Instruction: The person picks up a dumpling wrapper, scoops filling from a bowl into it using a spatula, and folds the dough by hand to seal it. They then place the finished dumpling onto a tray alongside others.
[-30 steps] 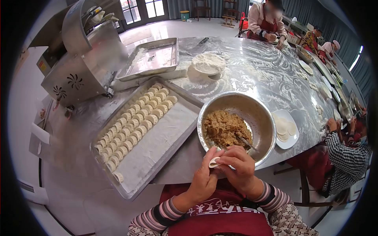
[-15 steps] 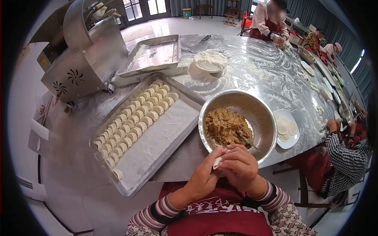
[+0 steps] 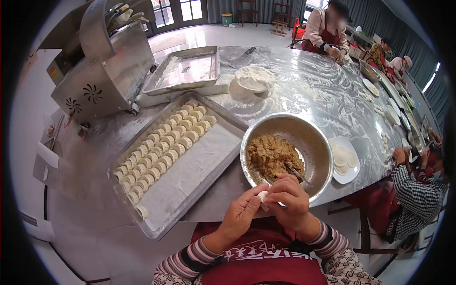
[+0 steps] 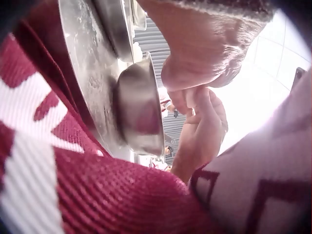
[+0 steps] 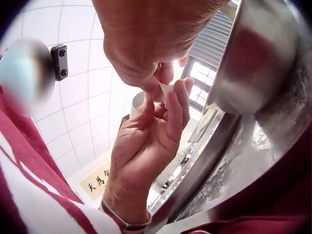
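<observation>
Both hands meet at the near edge of a steel bowl (image 3: 320, 137). Between their fingertips is a small folded dumpling (image 3: 262, 195), mostly hidden, with a white bit of dough showing. My left hand (image 3: 240, 214) holds it from the left, thumb against the dough. From the other side my right hand (image 3: 289, 202) pinches its edge with bent fingers. In the right wrist view a pale corner of the dumpling (image 5: 167, 89) pokes out between the fingers. Brown minced filling (image 3: 271, 154) fills one side of the bowl, with a metal utensil (image 3: 297, 173) stuck in it.
Left of the bowl, a large tray (image 3: 204, 161) carries rows of folded dumplings (image 3: 164, 145). A white plate (image 3: 350, 177) of round wrappers (image 3: 341, 159) sits at right. Beyond are a flour bowl (image 3: 255, 78), another tray (image 3: 183, 85), a steel machine (image 3: 102, 80) and several people.
The dumpling has turned between the fingers: its open fold faced the camera a second ago, and now just a small white piece shows. Both hands stay by the bowl's near rim.
</observation>
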A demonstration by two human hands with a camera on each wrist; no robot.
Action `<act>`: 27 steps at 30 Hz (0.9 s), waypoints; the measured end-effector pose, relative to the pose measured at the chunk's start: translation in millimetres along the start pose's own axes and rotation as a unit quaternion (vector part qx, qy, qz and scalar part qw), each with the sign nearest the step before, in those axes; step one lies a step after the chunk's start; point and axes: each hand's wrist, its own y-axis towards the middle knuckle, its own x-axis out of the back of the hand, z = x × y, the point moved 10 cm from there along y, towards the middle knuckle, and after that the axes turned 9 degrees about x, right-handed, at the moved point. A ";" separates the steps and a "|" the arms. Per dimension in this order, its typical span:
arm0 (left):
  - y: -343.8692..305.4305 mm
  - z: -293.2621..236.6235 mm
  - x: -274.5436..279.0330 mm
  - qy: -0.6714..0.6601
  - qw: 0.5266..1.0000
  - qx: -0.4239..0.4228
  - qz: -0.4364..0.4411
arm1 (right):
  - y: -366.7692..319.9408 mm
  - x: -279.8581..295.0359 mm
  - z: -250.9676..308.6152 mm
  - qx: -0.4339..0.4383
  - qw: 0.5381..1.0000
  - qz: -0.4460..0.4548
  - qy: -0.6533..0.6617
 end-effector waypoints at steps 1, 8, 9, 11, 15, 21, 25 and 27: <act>-0.3 -1.3 0.8 -0.024 1.000 -0.004 -0.004 | 0.4 0.3 0.3 0.001 1.000 0.000 0.000; 1.2 0.5 -2.1 0.029 0.999 -0.017 0.028 | 6.9 1.5 -8.7 -0.073 0.995 0.031 0.066; 0.2 -3.0 -4.9 0.008 0.999 -0.027 0.025 | 10.8 -2.1 -11.8 -0.100 0.989 0.047 0.098; -0.9 -2.8 -4.2 -0.012 0.999 -0.035 0.024 | 20.6 -12.4 -13.0 -0.094 0.976 0.100 0.167; -0.5 3.4 -4.0 0.036 0.998 -0.024 0.041 | 14.6 -35.5 -15.1 -0.085 0.937 0.169 0.294; 0.2 5.2 -3.2 -0.033 0.998 -0.003 0.047 | 13.0 -38.6 -19.4 -0.130 0.921 0.126 0.345; -0.7 2.1 -3.7 -0.053 0.998 -0.001 0.036 | 10.6 -36.2 -20.1 -0.134 0.932 0.105 0.321; -1.2 1.0 -2.7 -0.026 0.999 -0.013 0.033 | 8.6 -37.3 -18.8 -0.142 0.930 0.102 0.322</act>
